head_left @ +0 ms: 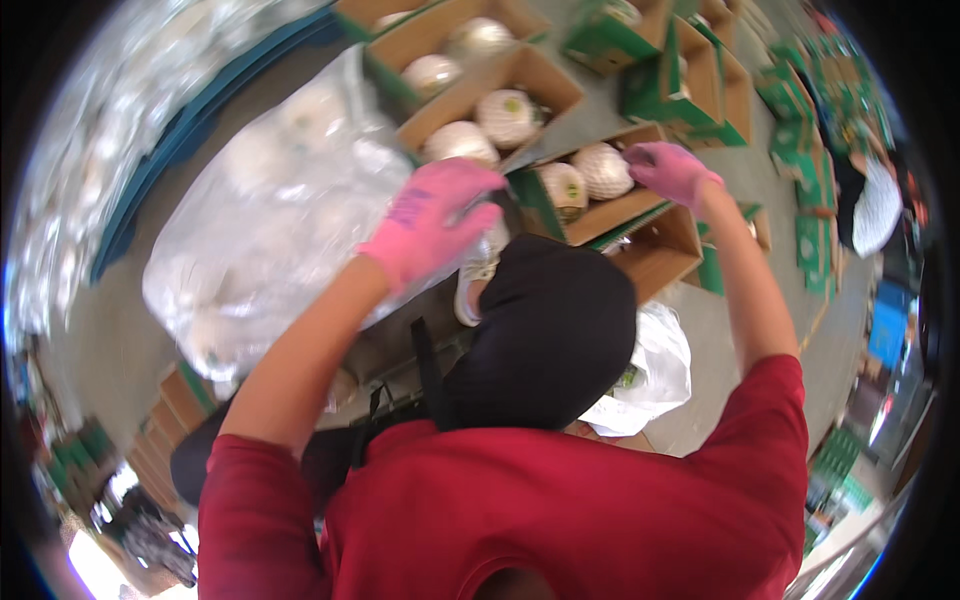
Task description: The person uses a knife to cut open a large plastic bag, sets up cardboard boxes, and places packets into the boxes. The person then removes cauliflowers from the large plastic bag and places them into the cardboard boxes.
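My left hand (430,220), in a pink glove, is raised over the edge of a large clear plastic bag (270,200). Its thumb and fingers are apart with nothing between them. Pale round shapes show through the bag. My right hand (675,172), also gloved in pink, is at the far right rim of a green and brown carton (625,215). Its curved fingers are slightly apart, beside a round pale fruit in a white foam net (603,171); whether they touch it I cannot tell. Another netted fruit with a label (564,190) lies to its left in that carton.
Ahead, another open carton (545,75) holds two netted fruits, with more cartons (690,80) beyond it. An open brown carton (660,250) stands nearer me. A white plastic bag (655,370) lies by my knee. Far left is a blue pallet edge (180,130); a person (875,205) is far right.
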The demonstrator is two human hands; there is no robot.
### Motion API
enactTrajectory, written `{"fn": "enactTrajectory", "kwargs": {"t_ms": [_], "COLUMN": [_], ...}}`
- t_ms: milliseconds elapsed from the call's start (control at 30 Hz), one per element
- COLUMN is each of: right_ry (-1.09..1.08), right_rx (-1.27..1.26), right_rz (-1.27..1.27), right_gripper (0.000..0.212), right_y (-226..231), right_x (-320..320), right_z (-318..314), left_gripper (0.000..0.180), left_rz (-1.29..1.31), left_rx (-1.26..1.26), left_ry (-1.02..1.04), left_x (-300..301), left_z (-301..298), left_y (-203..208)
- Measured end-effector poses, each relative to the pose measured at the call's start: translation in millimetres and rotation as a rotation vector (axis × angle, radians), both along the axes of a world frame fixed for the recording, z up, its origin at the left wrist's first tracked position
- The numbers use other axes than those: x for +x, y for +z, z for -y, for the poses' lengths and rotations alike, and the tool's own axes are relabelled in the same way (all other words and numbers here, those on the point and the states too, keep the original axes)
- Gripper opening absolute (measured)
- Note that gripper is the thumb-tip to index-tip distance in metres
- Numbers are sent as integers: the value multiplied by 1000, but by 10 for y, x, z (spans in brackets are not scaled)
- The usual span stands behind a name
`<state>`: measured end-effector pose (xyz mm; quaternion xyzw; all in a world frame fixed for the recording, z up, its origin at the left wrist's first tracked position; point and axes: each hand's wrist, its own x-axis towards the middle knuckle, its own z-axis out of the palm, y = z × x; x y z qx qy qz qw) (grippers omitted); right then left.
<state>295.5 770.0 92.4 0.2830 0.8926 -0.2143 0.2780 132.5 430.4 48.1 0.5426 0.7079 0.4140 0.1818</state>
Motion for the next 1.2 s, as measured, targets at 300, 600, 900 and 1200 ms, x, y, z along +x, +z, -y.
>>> {"fn": "enactTrajectory", "kwargs": {"t_ms": [300, 600, 900, 1200], "right_ry": [632, 538, 993, 646], "right_rx": [-678, -315, 584, -249], "right_rz": [-160, 20, -31, -457], "right_gripper": [48, 36, 56, 68], "right_y": [370, -1569, -1099, -1340], "right_x": [-1943, -2487, -4191, -3652], "right_z": [2599, 4666, 3654, 4105], "left_gripper": [22, 38, 58, 75], "left_rz": [456, 556, 235, 592], "left_rx": [-474, -866, -705, -538], "left_ry": [804, 687, 959, 838], "left_x": [-879, -1282, -2329, -2137], "left_z": [3127, 3196, 3500, 3885], "left_y": [-179, -775, -443, -843]}}
